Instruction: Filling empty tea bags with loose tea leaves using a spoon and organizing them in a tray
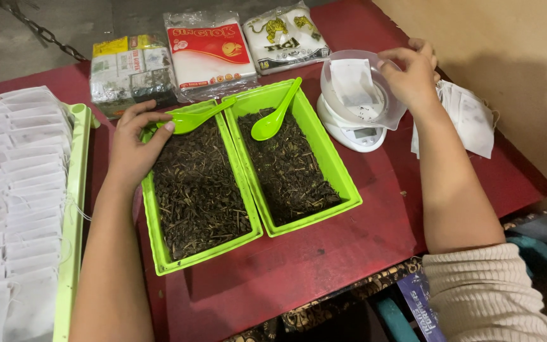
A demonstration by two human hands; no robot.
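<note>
The left hand (135, 147) lies palm-down over the far corner of the left bright-green rectangular plastic tray (159, 253) of dark dried tea leaves, forearm stretched straight out from the body. Its thumb and forefinger pinch the handle of a bright-green plastic spoon (199, 116), whose handle runs off to the right beyond the fingertips; the other fingers curl loosely beside it.

The right hand (411, 77) reaches forward with the wrist bent inward, its fingers pinching the edge of a small white paper filter bag (353, 83) held inside the clear plastic bowl (392, 118) on a white kitchen scale (361, 134). A pile of white filter bags (470, 117) lies just right of that wrist.
</note>
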